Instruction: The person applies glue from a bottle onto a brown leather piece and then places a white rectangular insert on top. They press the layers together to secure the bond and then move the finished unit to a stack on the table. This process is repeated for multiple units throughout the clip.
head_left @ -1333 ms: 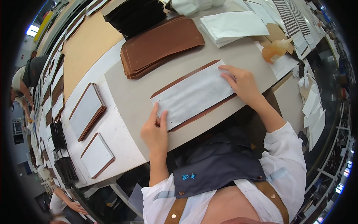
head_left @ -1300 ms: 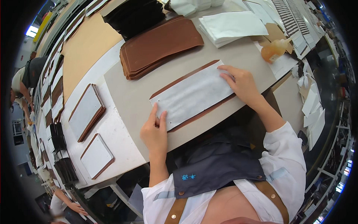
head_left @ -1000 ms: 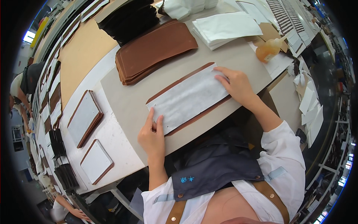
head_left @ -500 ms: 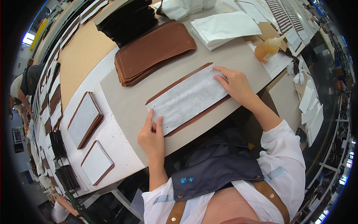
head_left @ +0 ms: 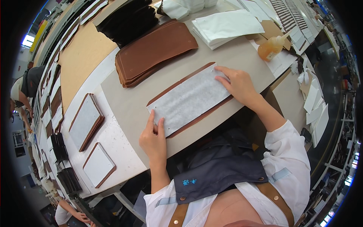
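Note:
A long brown leather panel [head_left: 215, 108] lies across the grey work mat [head_left: 124, 102] in front of me, covered by a white fabric lining sheet [head_left: 189, 99]. My left hand [head_left: 153, 138] presses its fingertips flat on the sheet's near-left corner. My right hand [head_left: 238, 85] lies flat on the sheet's right end, fingers spread. Neither hand grips anything.
A stack of brown leather panels [head_left: 153, 51] sits behind the sheet, black pieces [head_left: 126, 20] beyond it. White sheets [head_left: 225, 26] and an amber glue bottle [head_left: 270, 47] stand at the right. Two lined panels [head_left: 85, 121] lie left. Other people [head_left: 22, 90] work at the far left.
Both hands stay pressed on the white sheet; the view has shifted slightly and the left fingers have slid a little along the near edge.

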